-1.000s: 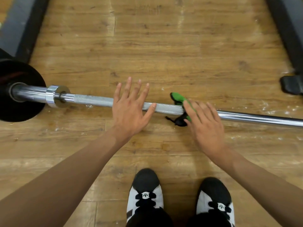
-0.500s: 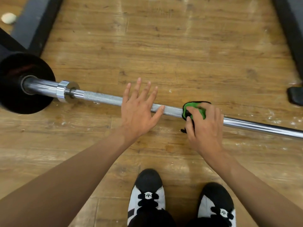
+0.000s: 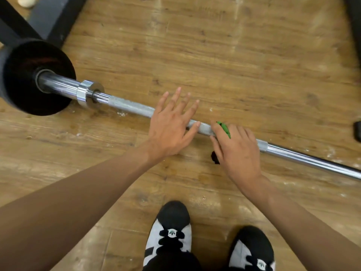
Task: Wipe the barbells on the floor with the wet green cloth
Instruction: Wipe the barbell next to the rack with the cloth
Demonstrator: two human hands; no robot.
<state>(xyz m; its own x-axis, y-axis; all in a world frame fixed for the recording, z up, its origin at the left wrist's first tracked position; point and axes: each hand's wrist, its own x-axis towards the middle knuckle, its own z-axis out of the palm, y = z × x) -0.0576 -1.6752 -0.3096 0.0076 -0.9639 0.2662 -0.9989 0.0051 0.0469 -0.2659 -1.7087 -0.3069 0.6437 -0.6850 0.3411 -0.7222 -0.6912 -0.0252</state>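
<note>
Both arms are bare up from the left hand (image 3: 168,132) and the right hand (image 3: 237,151). The left shoe (image 3: 172,218), below and between the hands, has a black toe, white sides and black laces. It has a small leaf mark on its white tongue. The right shoe (image 3: 252,241), below the right hand, looks the same. Dark trousers (image 3: 172,261) cover the left shoe's back, farthest from the hands.

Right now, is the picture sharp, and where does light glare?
Head view: glare streaks the bar toward its right end; pale sheen patches the floor; the plate reads almost black; the left hand and the right hand, on the cloth, look slightly soft.
</note>
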